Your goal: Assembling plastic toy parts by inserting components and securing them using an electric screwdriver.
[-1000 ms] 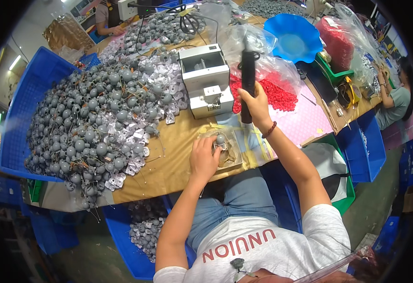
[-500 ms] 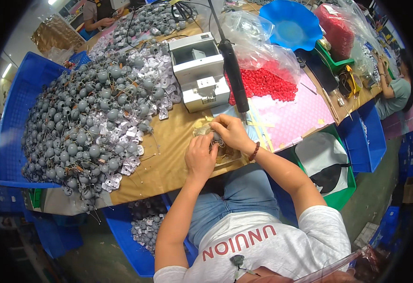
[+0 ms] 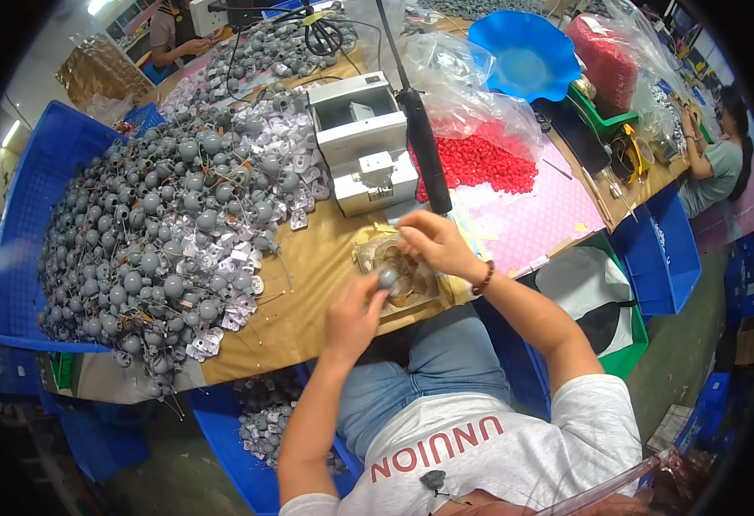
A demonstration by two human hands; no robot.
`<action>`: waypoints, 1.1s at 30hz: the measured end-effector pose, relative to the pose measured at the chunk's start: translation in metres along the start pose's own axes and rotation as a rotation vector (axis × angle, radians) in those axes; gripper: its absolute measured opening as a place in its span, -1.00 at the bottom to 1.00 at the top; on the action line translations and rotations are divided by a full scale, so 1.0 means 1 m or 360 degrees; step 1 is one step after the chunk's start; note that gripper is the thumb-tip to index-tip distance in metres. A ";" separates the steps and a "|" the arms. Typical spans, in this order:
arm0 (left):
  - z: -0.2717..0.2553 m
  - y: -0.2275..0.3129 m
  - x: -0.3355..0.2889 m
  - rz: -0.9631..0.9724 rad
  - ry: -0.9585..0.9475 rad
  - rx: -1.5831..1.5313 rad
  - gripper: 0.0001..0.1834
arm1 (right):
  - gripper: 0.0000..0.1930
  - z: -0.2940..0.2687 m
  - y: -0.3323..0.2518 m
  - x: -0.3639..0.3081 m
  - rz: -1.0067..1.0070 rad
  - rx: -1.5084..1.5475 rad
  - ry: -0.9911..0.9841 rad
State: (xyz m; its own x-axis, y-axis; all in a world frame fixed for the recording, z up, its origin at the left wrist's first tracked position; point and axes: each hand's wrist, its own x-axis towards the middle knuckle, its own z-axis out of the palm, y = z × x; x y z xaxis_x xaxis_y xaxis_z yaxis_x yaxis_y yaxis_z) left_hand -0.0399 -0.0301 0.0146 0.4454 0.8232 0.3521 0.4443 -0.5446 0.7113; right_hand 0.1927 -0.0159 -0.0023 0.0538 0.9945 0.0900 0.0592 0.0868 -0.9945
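My left hand [image 3: 353, 320], smeared a little by motion, pinches a grey ball-shaped part [image 3: 387, 278] between thumb and fingertips. That part is just above the near left side of a shallow square fixture [image 3: 411, 301] at the table's front edge. Over the fixture's far right side, my right hand [image 3: 442, 248] has its fingers curled together; what lies in them, if anything, is too small to make out. A black electric screwdriver [image 3: 424, 150] hangs upright beyond the right hand, apart from it.
Left, a large heap of grey ball-shaped parts with wires [image 3: 136, 249] spills from a blue crate [image 3: 28, 232], with white plastic pieces [image 3: 295, 146] alongside. A white-grey machine [image 3: 364, 142] stands behind the fixture. Red small parts [image 3: 497, 168] lie right of it. Two people work farther off.
My hands have come apart. The left has drawn toward me and left with the grey part; the right has shifted slightly right, so more of the fixture shows.
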 end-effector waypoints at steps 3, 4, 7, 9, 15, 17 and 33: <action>-0.076 -0.011 -0.044 -0.0163 -0.0737 0.0241 -0.71 | -0.84 -0.057 0.005 -0.005 -0.0190 -0.0541 0.0160; -0.104 -0.022 -0.062 -0.0183 -0.1132 0.0359 -0.70 | -0.86 -0.078 0.007 -0.005 -0.0237 -0.0804 0.0262; -0.151 -0.040 -0.115 -0.0593 -0.1950 0.0043 -0.69 | -0.88 -0.123 0.015 0.002 -0.0325 -0.1554 0.0391; -0.156 -0.037 -0.102 -0.0644 -0.1985 -0.0013 -0.70 | -0.88 -0.147 0.020 0.001 -0.0252 -0.1991 0.0452; -0.093 -0.076 0.023 -0.0126 -0.0348 0.0697 -0.72 | -0.90 -0.179 0.048 0.002 -0.0059 -0.2317 0.0467; -0.069 -0.098 0.058 0.0025 -0.0079 0.0857 -0.72 | -0.90 -0.178 0.056 0.006 -0.0172 -0.2299 0.0410; -0.002 -0.012 0.044 0.0176 -0.0461 -0.0051 -0.81 | -0.79 -0.118 0.012 -0.001 -0.0266 -0.0624 0.0180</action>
State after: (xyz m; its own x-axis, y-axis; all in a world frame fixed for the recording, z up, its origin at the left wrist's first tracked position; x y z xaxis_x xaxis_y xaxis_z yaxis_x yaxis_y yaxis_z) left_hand -0.0271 0.0127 0.0229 0.6946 0.6769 0.2436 0.3583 -0.6192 0.6987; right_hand 0.3114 -0.0232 -0.0081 0.1192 0.9541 0.2748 0.4488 0.1951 -0.8721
